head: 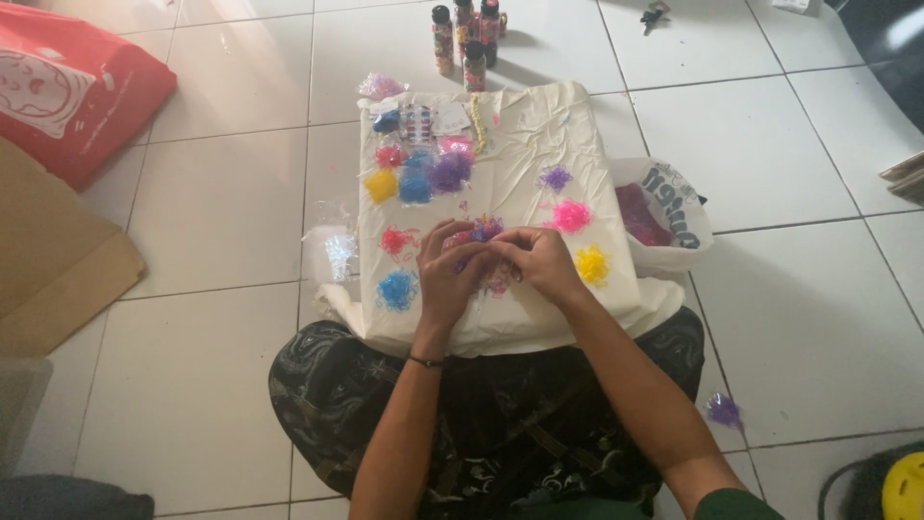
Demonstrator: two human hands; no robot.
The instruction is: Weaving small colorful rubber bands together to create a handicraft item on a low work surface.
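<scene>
left hand (pixel 450 274) + right hand (pixel 539 262): fingertips pinched together on small bands (pixel 484 231) | band axis unclear | cream cloth (pixel 539 135)

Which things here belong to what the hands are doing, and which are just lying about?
In use: left hand, right hand, small coloured bands, cream cloth, sorted piles.
Lying about: bottles, red bag, cardboard, white plastic bag.
</scene>
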